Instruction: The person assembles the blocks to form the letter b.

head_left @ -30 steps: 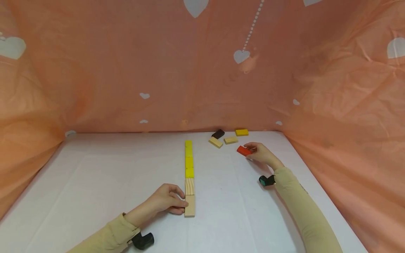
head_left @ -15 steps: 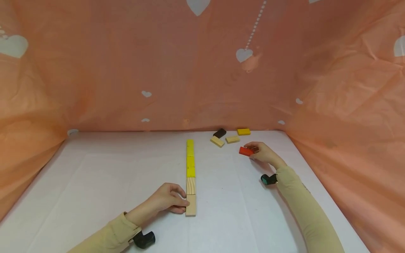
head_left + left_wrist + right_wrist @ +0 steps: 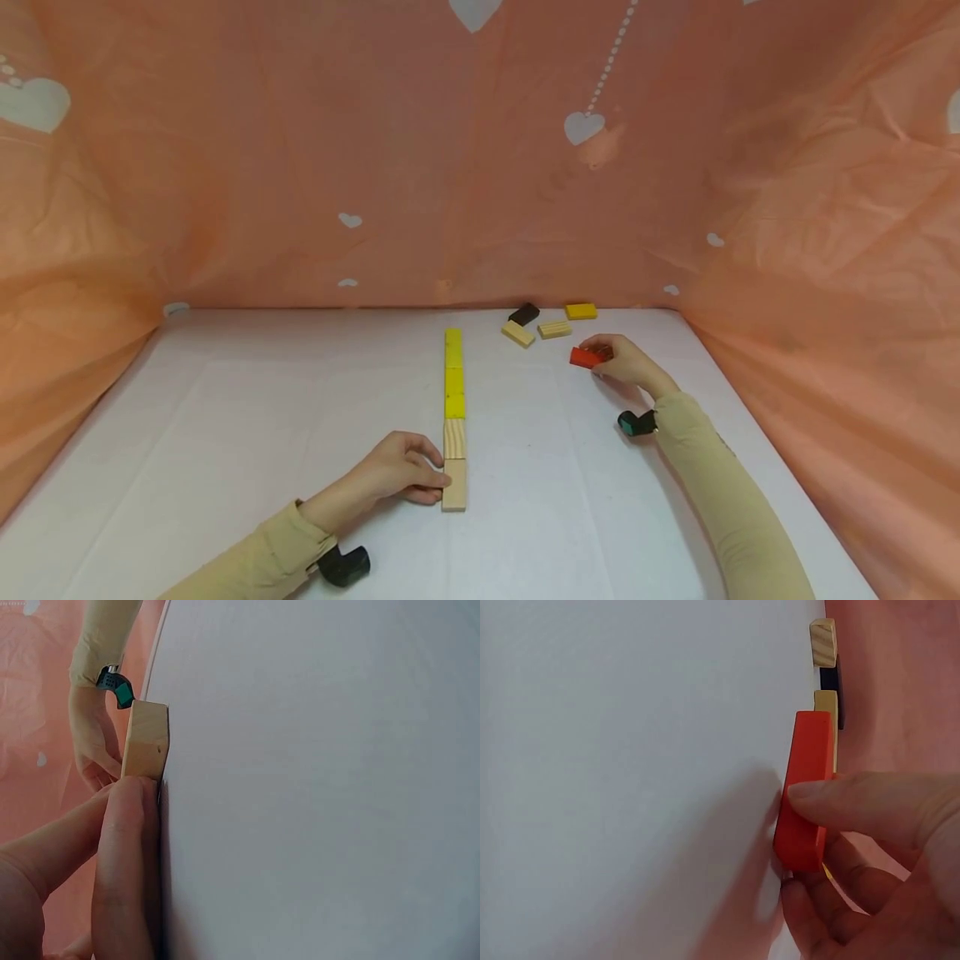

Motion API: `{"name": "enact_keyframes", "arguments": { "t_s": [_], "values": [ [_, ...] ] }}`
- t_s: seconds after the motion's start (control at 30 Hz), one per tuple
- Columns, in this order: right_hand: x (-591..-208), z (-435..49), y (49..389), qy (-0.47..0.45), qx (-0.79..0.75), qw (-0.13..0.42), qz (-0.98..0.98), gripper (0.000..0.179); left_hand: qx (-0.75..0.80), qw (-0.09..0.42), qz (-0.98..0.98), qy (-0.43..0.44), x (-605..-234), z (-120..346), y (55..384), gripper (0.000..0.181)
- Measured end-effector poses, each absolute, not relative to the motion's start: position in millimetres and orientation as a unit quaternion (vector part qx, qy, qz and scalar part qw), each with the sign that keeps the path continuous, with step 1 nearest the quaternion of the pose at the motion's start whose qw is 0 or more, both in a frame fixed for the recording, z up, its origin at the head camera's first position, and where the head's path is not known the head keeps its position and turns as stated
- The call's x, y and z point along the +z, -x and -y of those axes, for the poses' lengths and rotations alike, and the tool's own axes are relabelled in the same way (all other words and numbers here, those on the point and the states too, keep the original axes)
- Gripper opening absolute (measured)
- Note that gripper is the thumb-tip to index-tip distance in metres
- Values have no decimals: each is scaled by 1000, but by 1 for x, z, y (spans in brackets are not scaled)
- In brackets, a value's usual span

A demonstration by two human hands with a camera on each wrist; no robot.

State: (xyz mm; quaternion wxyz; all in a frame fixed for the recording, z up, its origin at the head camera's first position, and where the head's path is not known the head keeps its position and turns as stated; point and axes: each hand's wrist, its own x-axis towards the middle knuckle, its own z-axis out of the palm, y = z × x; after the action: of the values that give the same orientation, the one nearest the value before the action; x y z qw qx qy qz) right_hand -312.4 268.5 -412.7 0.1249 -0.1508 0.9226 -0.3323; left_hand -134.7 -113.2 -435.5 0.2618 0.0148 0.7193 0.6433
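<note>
In the head view, a straight row of blocks laid end to end runs down the middle of the white table: yellow blocks (image 3: pixel 454 392) at the far part, a striped wooden block (image 3: pixel 454 439), then a plain wooden block (image 3: pixel 455 492) nearest. My left hand (image 3: pixel 401 468) rests against the left side of that plain block, thumb tip at its top edge; in the left wrist view, the fingers (image 3: pixel 124 855) reach one end of the wooden block (image 3: pixel 146 739). On the right, my right hand (image 3: pixel 622 364) pinches a red block (image 3: pixel 804 791), thumb across its face and other fingers behind.
Beyond the right hand, loose blocks lie by the back edge: a black one (image 3: pixel 524 313), a yellow one (image 3: pixel 581 311) and two wooden ones, one of them striped (image 3: pixel 554 329). Orange cloth (image 3: pixel 420 167) with white hearts stands behind and at both sides of the table (image 3: pixel 262 400).
The red block has turned slightly in my right hand and lies more level across the head view. My left hand stays at the plain block; the whole head view has shifted a little.
</note>
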Motion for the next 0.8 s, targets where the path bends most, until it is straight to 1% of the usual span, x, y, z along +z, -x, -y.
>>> {"name": "enact_keyframes", "arguments": {
  "t_s": [0.43, 0.8],
  "values": [
    [-407, -269, 310, 143, -333, 103, -926, 41, 641, 261, -722, -10, -433, 111, 135, 27],
    [-388, -255, 301, 208, -365, 78, -904, 42, 646, 253, -720, -3, -434, 112, 135, 29]
  ]
}}
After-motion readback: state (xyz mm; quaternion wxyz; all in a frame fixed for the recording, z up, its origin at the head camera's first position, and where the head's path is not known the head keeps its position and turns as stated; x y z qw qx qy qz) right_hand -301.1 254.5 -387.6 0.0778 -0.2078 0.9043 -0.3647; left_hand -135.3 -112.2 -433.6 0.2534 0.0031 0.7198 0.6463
